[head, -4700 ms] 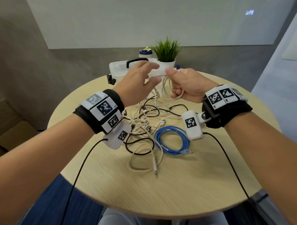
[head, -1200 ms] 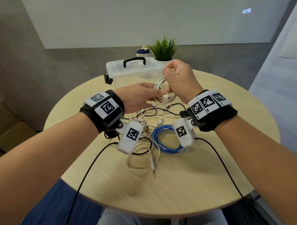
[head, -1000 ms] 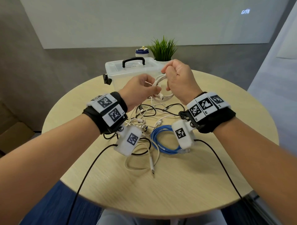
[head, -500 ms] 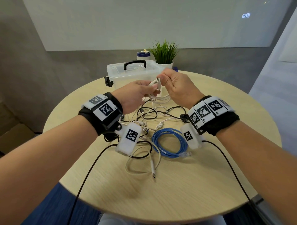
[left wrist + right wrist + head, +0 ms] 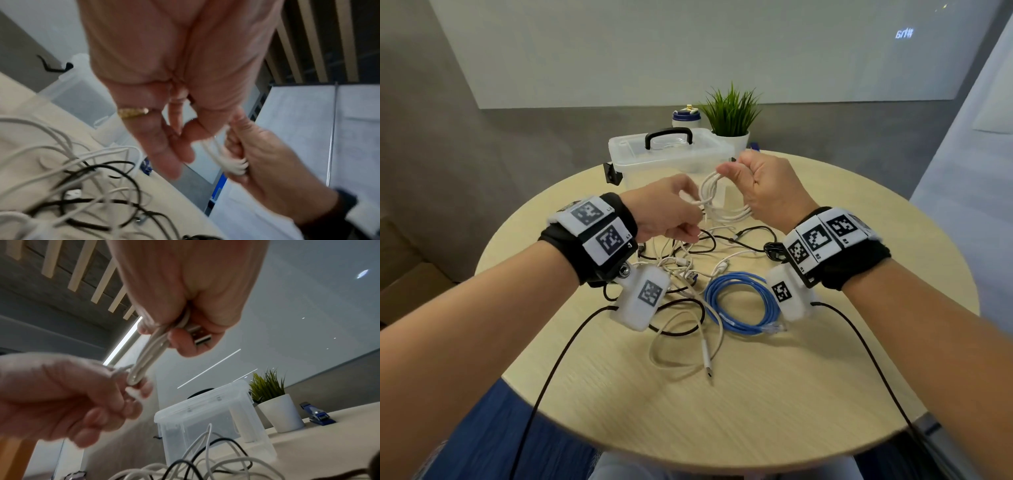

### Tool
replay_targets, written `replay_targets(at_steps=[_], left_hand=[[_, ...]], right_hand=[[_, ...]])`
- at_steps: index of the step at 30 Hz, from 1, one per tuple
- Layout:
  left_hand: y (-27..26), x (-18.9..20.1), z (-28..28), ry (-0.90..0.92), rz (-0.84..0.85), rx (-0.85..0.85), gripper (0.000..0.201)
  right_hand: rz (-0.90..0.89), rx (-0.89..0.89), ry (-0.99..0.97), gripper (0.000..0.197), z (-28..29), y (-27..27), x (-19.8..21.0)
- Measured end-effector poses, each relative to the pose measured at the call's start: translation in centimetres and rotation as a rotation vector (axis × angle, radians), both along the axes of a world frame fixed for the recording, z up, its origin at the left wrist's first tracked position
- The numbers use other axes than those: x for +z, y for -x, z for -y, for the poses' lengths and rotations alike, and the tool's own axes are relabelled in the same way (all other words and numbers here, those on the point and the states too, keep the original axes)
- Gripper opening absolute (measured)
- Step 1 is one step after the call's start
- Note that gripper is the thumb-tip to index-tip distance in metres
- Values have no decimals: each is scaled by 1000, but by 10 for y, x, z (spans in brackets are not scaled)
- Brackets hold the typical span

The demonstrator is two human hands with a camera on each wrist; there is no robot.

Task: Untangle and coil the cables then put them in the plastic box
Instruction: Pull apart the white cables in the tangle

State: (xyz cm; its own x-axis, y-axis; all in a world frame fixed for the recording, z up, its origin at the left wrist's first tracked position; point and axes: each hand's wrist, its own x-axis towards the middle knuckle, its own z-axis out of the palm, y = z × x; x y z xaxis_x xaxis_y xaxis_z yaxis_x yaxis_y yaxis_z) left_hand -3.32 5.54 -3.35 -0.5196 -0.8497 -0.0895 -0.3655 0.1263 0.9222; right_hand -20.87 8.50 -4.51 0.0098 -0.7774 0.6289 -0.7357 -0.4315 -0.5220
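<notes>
A white cable (image 5: 717, 202), coiled into several loops, hangs from the right hand's (image 5: 767, 188) closed fingers, its metal plug by the thumb. Below that grip lie tangled cables (image 5: 688, 260), a coiled blue cable (image 5: 736, 305) nearer. Beyond stands the lidded plastic box (image 5: 671, 154).

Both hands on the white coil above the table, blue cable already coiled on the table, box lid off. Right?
Not the lid. In the head view the plastic box has its lid on, black handle on top. The rest holds: the left hand and right hand hold the white coil above the table, and the blue cable lies coiled on it.
</notes>
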Motion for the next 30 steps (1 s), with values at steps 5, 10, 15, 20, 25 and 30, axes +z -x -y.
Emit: replay_targets(at_steps=[5,10,15,20,25,30], left_hand=[[-8,-11,1,199,157,7,15],[1,-1,-6,121,-37,69,24],[12,2,-11,20,-114,48,32],[19,-5,-6,13,-245,204,36],[18,-4,-4,454,-7,158,42],[16,-7,-1,311,-177,-3,28]], right_hand=[[-45,-62,-21,38,0,12,7],[-88,-83,-29,40,3,10,2],[-68,-70,-2,36,1,2,0],[-58,-82,23,31,0,-3,0],[-72,-33,0,32,-1,-3,-3],[-36,-18,19,32,0,-1,-6]])
